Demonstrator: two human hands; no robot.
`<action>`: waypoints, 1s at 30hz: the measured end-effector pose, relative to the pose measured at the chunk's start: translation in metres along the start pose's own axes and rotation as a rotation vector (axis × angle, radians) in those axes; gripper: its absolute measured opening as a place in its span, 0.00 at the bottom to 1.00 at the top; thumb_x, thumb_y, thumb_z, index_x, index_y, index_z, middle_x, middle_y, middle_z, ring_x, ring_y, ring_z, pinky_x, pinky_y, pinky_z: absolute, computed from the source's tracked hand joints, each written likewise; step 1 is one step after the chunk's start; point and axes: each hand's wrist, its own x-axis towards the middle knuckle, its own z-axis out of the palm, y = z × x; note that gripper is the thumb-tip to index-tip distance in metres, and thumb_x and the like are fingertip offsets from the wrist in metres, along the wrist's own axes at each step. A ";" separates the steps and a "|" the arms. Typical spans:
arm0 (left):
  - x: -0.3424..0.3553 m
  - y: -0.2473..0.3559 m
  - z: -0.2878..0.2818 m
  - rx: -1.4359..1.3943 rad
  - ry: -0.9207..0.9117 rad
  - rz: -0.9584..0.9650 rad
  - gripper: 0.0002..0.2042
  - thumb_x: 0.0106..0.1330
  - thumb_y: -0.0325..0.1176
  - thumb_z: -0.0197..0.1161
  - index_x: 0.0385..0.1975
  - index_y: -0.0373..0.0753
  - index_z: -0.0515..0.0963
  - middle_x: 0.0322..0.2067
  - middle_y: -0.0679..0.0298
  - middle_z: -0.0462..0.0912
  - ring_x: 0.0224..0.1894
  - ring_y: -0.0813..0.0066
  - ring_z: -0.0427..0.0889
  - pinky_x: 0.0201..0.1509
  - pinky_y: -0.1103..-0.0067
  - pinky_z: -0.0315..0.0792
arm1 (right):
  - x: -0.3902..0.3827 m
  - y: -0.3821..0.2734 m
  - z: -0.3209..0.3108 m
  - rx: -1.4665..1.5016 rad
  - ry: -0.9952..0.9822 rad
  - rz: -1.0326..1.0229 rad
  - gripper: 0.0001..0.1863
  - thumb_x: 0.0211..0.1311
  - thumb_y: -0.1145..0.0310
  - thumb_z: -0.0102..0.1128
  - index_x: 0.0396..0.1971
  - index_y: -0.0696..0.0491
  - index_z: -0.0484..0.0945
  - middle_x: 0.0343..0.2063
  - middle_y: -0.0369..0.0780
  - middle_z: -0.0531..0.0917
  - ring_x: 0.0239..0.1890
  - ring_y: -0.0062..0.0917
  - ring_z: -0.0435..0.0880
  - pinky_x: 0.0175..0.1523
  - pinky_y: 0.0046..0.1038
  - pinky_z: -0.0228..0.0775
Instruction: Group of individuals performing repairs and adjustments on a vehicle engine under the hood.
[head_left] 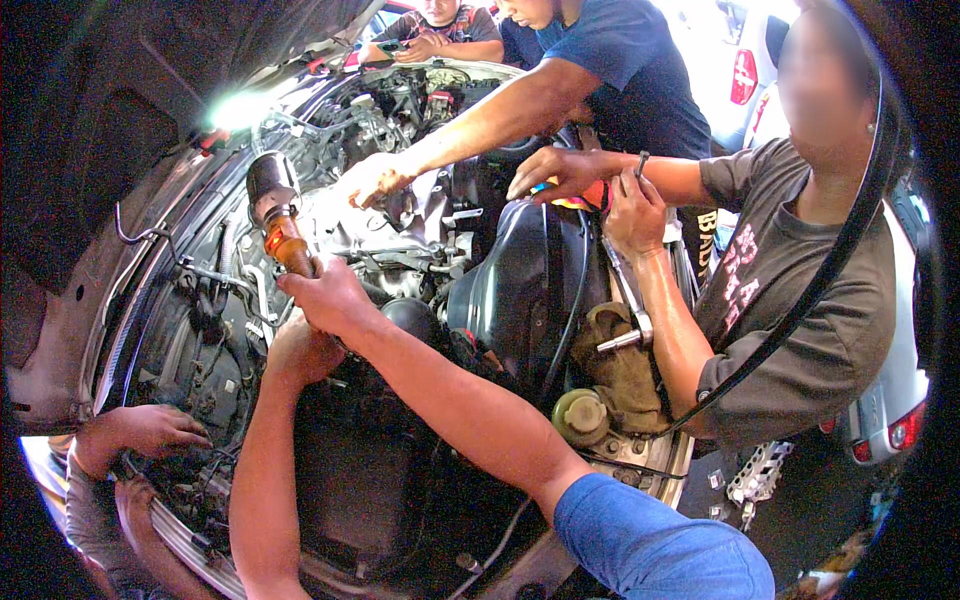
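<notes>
My right hand, at the end of a blue-sleeved arm, is closed round the orange lower end of a tool with a black cylindrical head. The tool points up over the engine bay; its exact kind I cannot make out. Just below, my left hand is bent near my right wrist, its fingers mostly hidden. Beyond the tool lies the brightly lit engine, where the hand of a co-worker in dark blue reaches in.
A person in a dark grey shirt at right holds a slim metal tool. A ratchet lies by a brown cloth and a round cap. Another person's hand rests at lower left. The raised hood overhangs the left.
</notes>
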 end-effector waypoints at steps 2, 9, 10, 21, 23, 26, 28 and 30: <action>0.002 -0.005 0.004 0.015 0.005 -0.001 0.16 0.57 0.40 0.58 0.43 0.41 0.79 0.43 0.48 0.83 0.50 0.47 0.79 0.50 0.58 0.73 | 0.003 0.003 0.001 0.011 -0.007 0.001 0.25 0.51 0.52 0.66 0.32 0.62 0.80 0.28 0.52 0.84 0.34 0.42 0.85 0.42 0.40 0.74; 0.003 -0.017 0.012 0.014 0.026 0.026 0.16 0.57 0.39 0.59 0.43 0.40 0.79 0.42 0.47 0.83 0.47 0.46 0.80 0.49 0.57 0.74 | 0.006 0.007 0.005 -0.008 0.003 0.014 0.22 0.53 0.54 0.65 0.32 0.61 0.79 0.24 0.45 0.81 0.28 0.32 0.80 0.36 0.36 0.71; 0.003 -0.015 0.012 0.025 0.021 0.031 0.16 0.56 0.39 0.60 0.43 0.40 0.79 0.42 0.47 0.83 0.47 0.45 0.80 0.49 0.57 0.74 | 0.007 0.010 0.004 0.025 -0.005 0.023 0.26 0.50 0.50 0.66 0.32 0.62 0.80 0.28 0.53 0.84 0.34 0.42 0.85 0.43 0.40 0.74; 0.004 -0.013 0.013 0.020 0.083 0.036 0.18 0.57 0.43 0.60 0.43 0.39 0.79 0.41 0.46 0.83 0.45 0.45 0.81 0.47 0.56 0.74 | 0.005 0.006 0.004 0.027 -0.006 -0.030 0.16 0.57 0.59 0.64 0.31 0.59 0.78 0.20 0.36 0.78 0.21 0.20 0.74 0.28 0.29 0.67; 0.005 -0.011 0.012 0.034 0.050 0.002 0.19 0.57 0.44 0.60 0.44 0.39 0.79 0.41 0.46 0.83 0.46 0.45 0.81 0.47 0.57 0.74 | 0.007 0.009 0.003 0.020 0.001 -0.026 0.16 0.57 0.59 0.64 0.31 0.59 0.78 0.20 0.36 0.78 0.22 0.20 0.74 0.29 0.29 0.67; 0.007 -0.018 0.018 0.062 0.038 0.016 0.19 0.58 0.45 0.59 0.44 0.39 0.79 0.41 0.46 0.83 0.46 0.45 0.81 0.47 0.57 0.74 | 0.010 0.011 0.005 -0.013 0.014 -0.010 0.16 0.57 0.59 0.63 0.31 0.60 0.78 0.20 0.36 0.78 0.22 0.21 0.75 0.30 0.30 0.67; 0.009 -0.025 0.021 0.076 0.014 0.018 0.19 0.58 0.45 0.58 0.44 0.40 0.79 0.42 0.47 0.83 0.45 0.45 0.81 0.47 0.56 0.74 | 0.007 0.009 0.006 -0.031 0.011 -0.009 0.17 0.57 0.59 0.63 0.32 0.60 0.78 0.21 0.37 0.78 0.22 0.22 0.75 0.30 0.30 0.68; 0.010 -0.036 0.027 0.071 0.024 0.028 0.19 0.58 0.45 0.59 0.44 0.40 0.79 0.41 0.47 0.83 0.45 0.45 0.81 0.47 0.56 0.74 | 0.007 0.006 0.007 -0.030 0.004 -0.007 0.17 0.57 0.58 0.63 0.32 0.60 0.78 0.21 0.37 0.78 0.22 0.22 0.75 0.30 0.30 0.68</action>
